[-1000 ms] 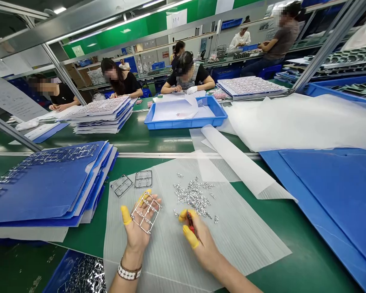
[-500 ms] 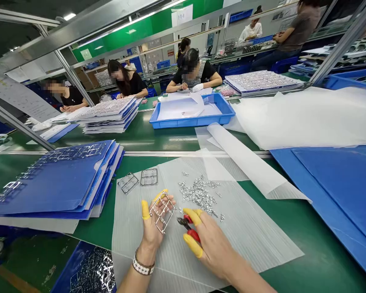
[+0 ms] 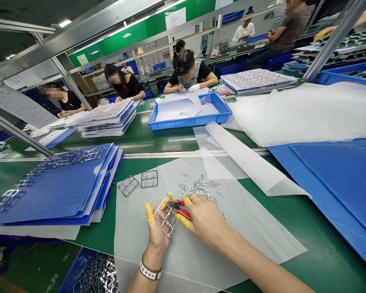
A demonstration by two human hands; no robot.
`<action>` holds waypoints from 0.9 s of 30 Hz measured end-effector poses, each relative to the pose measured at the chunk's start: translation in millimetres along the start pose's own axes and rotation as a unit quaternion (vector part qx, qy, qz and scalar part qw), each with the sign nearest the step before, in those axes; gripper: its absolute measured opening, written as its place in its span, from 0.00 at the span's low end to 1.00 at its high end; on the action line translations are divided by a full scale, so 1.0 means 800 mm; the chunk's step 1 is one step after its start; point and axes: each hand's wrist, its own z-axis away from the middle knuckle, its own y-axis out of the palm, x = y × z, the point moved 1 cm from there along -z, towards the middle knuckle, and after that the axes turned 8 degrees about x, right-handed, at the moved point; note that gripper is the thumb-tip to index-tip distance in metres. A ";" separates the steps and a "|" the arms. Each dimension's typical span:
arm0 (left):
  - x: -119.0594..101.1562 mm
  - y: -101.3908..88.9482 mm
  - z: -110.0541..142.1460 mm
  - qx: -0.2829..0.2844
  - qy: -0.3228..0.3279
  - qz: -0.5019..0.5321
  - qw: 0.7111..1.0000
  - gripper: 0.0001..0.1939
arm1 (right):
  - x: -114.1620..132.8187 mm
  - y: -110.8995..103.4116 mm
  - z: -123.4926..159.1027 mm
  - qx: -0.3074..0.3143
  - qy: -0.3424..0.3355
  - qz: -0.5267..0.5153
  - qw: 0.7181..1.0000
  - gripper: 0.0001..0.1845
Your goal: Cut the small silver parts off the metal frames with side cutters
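Note:
My left hand [image 3: 159,232], with yellow finger cots on, holds a shiny metallic sprue frame [image 3: 165,220] tilted across its fingers and palm. My right hand [image 3: 203,215], also in yellow finger cots, is closed around red-handled nippers [image 3: 183,212]. The nippers' jaws reach into the upper part of the frame, among its small parts; whether they touch a part I cannot tell. Beyond my hands a pile of small silvery pieces [image 3: 198,187] lies on a translucent white sheet [image 3: 244,240]. Two more sprue frames, one tilted [image 3: 128,186] and one straighter [image 3: 149,178], lie at the sheet's upper left.
On the left is a stack of blue sheets [image 3: 64,187] bearing more frames. A blue bin [image 3: 70,272] of metallic frames sits below the table edge. A blue tray [image 3: 189,121], rolled white sheet [image 3: 250,162] and blue boards [image 3: 335,175] lie around. Several co-workers sit opposite.
My right hand has brought the nippers left and up, from beside the sprue frame to its upper part. The left hand still holds the frame, slightly shifted right in view.

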 end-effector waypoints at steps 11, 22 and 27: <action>0.003 -0.003 -0.002 -0.023 0.003 -0.030 0.999 0.36 | 0.001 -0.012 -0.006 0.034 0.006 -0.017 0.999 0.17; 0.004 0.000 0.001 -0.029 0.012 -0.075 0.997 0.37 | 0.001 -0.020 -0.005 0.039 -0.005 0.009 0.999 0.16; 0.002 0.000 0.003 -0.023 0.023 -0.086 0.996 0.38 | 0.001 -0.023 -0.006 0.044 -0.015 0.011 0.999 0.18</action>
